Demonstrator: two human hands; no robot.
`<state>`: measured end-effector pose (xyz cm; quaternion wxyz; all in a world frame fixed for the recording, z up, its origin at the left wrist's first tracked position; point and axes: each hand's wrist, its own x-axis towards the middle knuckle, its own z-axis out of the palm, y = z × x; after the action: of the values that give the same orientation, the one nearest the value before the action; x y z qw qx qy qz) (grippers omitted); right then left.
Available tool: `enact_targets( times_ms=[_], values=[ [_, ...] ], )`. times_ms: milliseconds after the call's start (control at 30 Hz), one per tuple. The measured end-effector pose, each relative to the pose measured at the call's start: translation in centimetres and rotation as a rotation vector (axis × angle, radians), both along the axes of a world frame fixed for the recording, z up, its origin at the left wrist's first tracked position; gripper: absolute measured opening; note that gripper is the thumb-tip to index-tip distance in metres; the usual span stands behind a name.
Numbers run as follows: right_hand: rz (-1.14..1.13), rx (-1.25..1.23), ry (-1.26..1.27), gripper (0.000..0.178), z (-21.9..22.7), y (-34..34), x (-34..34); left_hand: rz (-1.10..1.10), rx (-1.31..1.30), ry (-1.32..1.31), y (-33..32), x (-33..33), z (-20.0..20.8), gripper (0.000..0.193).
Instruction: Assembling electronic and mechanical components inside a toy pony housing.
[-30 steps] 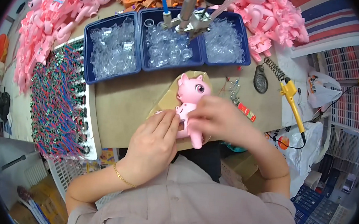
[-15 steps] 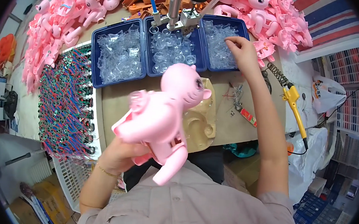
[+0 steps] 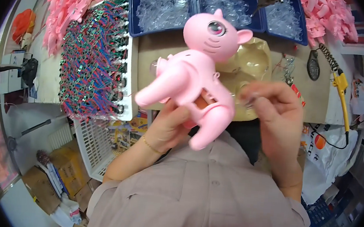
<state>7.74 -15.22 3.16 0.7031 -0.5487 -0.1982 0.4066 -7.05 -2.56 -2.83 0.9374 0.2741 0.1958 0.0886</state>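
Note:
My left hand [image 3: 167, 127] grips a pink plastic toy pony [image 3: 187, 77] from below, closed around its underside. The pony is tilted, its head up and its painted eye facing me; a rectangular opening shows in its belly side. To the right of it, my right hand [image 3: 281, 122] is raised with thumb and fingers pinched together on a small clear plastic part [image 3: 251, 101], partly hidden and blurred. A gap separates that part from the pony. Behind the pony lies a tan moulded holder [image 3: 256, 61] with hollows.
Blue bins [image 3: 134, 20] with clear plastic parts stand along the back. Left lies a mass of wired circuit boards [image 3: 93, 62]. Pink toy parts [image 3: 75, 0] are heaped at back left, more at back right. A yellow electric screwdriver [image 3: 342, 93] hangs on a coiled cord at right.
My right hand has come back from the right-hand bin toward the pony, now with a small clear part. The pony has turned, bringing its eye and belly opening into view. The view has shifted downward.

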Motion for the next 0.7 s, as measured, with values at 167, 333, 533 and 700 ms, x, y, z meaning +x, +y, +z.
enact_targets(
  times_ms=[167,333,533,700],
  values=[
    [-0.04,-0.002,-0.078,0.008,-3.3,2.8,-3.5,0.212,0.196,0.117,-1.4,-0.2,0.4,0.083],
    [-0.059,0.011,-0.28,0.021,-3.9,2.7,-3.9,0.286,0.229,0.166,-1.7,-0.8,0.1,0.085],
    [0.48,-0.149,0.23,0.092,-1.6,3.3,0.0,0.022,0.454,0.035,-0.3,-1.3,-1.0,0.097],
    [0.381,-0.207,0.143,0.092,-0.3,2.3,-1.0,-0.111,0.846,0.233,0.1,-1.7,0.0,0.101]
  ],
)
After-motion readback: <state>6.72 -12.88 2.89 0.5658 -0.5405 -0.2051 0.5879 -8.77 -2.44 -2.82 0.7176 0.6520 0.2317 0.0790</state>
